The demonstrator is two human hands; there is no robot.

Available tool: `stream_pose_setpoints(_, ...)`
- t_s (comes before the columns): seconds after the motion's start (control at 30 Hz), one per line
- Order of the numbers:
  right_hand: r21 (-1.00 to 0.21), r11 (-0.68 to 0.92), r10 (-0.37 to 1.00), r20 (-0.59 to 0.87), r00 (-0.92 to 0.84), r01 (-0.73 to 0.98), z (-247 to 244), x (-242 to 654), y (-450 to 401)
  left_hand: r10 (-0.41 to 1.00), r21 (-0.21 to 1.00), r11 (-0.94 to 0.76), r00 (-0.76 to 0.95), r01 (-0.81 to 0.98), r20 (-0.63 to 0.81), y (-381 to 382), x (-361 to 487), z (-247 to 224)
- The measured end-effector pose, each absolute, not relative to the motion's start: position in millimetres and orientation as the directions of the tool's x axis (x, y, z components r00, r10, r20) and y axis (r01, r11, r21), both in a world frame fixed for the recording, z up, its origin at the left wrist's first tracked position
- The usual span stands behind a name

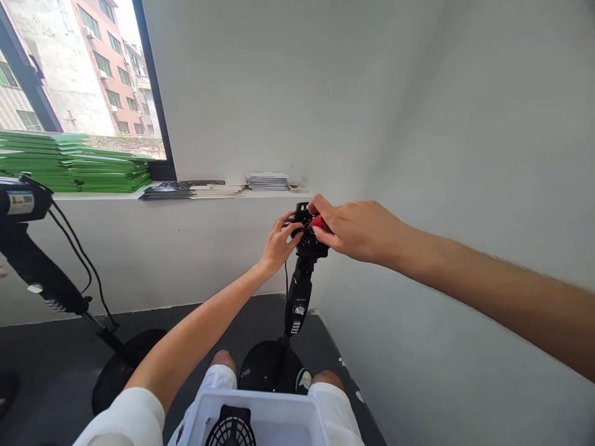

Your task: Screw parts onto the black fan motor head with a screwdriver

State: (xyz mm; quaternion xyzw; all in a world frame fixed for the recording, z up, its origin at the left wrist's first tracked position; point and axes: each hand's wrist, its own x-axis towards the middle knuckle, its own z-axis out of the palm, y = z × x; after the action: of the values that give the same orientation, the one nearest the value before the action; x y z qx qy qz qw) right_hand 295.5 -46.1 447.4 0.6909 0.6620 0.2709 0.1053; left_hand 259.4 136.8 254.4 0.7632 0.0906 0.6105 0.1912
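A black stand fan (pixel 298 297) with a knob on its control column rises from a round base (pixel 267 367) in front of my knees. Its uncovered head (pixel 312 248) is at the level of the wall ledge. The fingers of my left hand (pixel 277 244) grip the left side of that head. From the right, my right hand (pixel 348 228) pinches a small red tool (pixel 318 221) against the face of the head. The tip of the tool is hidden by fingers, and its exact kind cannot be made out.
A white plastic tray (pixel 274 402) rests on my lap with a round black grille part (pixel 231 432) inside. Another black stand fan (pixel 46 266) leans at the left. Green folders (pixel 106 170) and paper stacks (pixel 267 181) line the ledge. A wall (pixel 465 186) bounds the right.
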Motion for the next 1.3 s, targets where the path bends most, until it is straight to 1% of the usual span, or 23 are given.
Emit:
stream_pose_setpoints(0.13,0.602,-0.184,0.950,0.311,-0.016,0.777,450,293,-46,0.329,0.347,-0.937,0.243,-0.035,0.912,137,259,257)
stream_pose_setpoints(0.27,0.556,-0.117,0.978,0.209,-0.002,0.823,452,293,-47,0.292,0.310,-0.950,0.281,-0.021,0.914,141,255,261)
stream_pose_setpoints(0.3,0.561,-0.118,0.979,0.204,0.001,0.819,452,294,-47,0.284,0.305,-0.952,0.286,-0.029,0.915,142,254,262)
stream_pose_setpoints(0.37,0.592,-0.168,0.968,0.251,0.018,0.788,453,294,-46,0.253,0.280,-0.959,0.295,-0.052,0.921,144,251,264)
stream_pose_setpoints(0.43,0.593,-0.218,0.951,0.308,0.032,0.775,453,295,-46,0.212,0.242,-0.968,0.307,-0.062,0.928,145,248,265)
stream_pose_setpoints(0.47,0.574,-0.212,0.950,0.311,0.029,0.791,453,295,-46,0.200,0.228,-0.972,0.313,-0.057,0.929,145,247,265)
stream_pose_setpoints(0.53,0.525,-0.137,0.963,0.271,-0.012,0.840,453,296,-46,0.198,0.221,-0.974,0.316,-0.038,0.928,144,247,265)
stream_pose_setpoints(0.57,0.519,-0.097,0.967,0.252,-0.043,0.850,452,296,-46,0.204,0.225,-0.974,0.310,-0.032,0.929,144,248,265)
stream_pose_setpoints(0.63,0.567,-0.073,0.966,0.244,-0.082,0.820,450,296,-46,0.217,0.237,-0.971,0.296,-0.032,0.930,144,251,264)
stream_pose_setpoints(0.7,0.649,-0.124,0.957,0.278,-0.082,0.751,448,296,-46,0.226,0.244,-0.969,0.291,-0.027,0.930,145,254,264)
stream_pose_setpoints(0.73,0.667,-0.152,0.951,0.300,-0.075,0.729,448,296,-45,0.226,0.242,-0.970,0.294,-0.020,0.929,146,255,264)
stream_pose_setpoints(0.77,0.664,-0.160,0.949,0.306,-0.071,0.730,448,296,-44,0.222,0.237,-0.971,0.299,-0.013,0.928,146,255,264)
stream_pose_setpoints(0.83,0.618,-0.114,0.962,0.265,-0.070,0.778,449,296,-43,0.213,0.228,-0.974,0.306,-0.012,0.928,147,255,264)
stream_pose_setpoints(0.9,0.586,-0.054,0.978,0.196,-0.078,0.808,451,294,-42,0.232,0.250,-0.968,0.306,-0.023,0.924,148,254,263)
stream_pose_setpoints(0.93,0.599,-0.049,0.980,0.183,-0.077,0.799,452,293,-42,0.260,0.282,-0.959,0.303,-0.028,0.917,148,253,262)
stream_pose_setpoints(1.03,0.655,-0.129,0.971,0.237,-0.039,0.745,454,289,-43,0.366,0.401,-0.914,0.312,-0.054,0.877,148,252,259)
stream_pose_setpoints(1.07,0.641,-0.140,0.970,0.243,-0.026,0.755,455,289,-44,0.392,0.437,-0.896,0.327,-0.075,0.860,148,253,258)
stream_pose_setpoints(1.17,0.548,-0.086,0.988,0.154,0.001,0.832,456,288,-44,0.425,0.521,-0.835,0.395,-0.177,0.815,148,256,254)
stream_pose_setpoints(1.2,0.542,-0.087,0.990,0.142,0.011,0.836,456,288,-44,0.435,0.546,-0.812,0.410,-0.206,0.802,148,257,253)
stream_pose_setpoints(1.3,0.599,-0.168,0.976,0.211,0.048,0.783,457,289,-45,0.463,0.589,-0.770,0.420,-0.245,0.780,147,260,249)
